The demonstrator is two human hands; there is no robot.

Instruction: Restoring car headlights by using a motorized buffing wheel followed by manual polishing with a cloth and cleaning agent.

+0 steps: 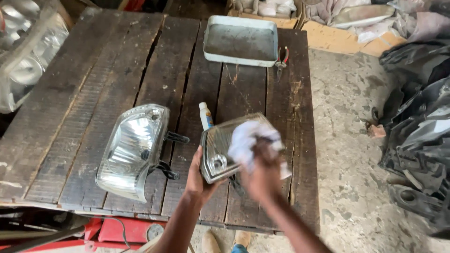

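Dark plank worktop (pixel 93 84): headlamp unit (pixel 133 150) lying left, small white tube (pixel 205 115) mid, grey metal tray (pixel 241 40) far edge, pliers (pixel 281 57) beside it.

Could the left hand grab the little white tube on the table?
Probably not right now: the left hand is busy holding the small headlight. The white tube lies just beyond it, uncovered, so a freed hand could likely reach it.

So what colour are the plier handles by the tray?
Red and black on the pliers, beside the tray; head view.

headlight (pixel 133 150) left of tube (pixel 205 115), tray (pixel 241 41) behind
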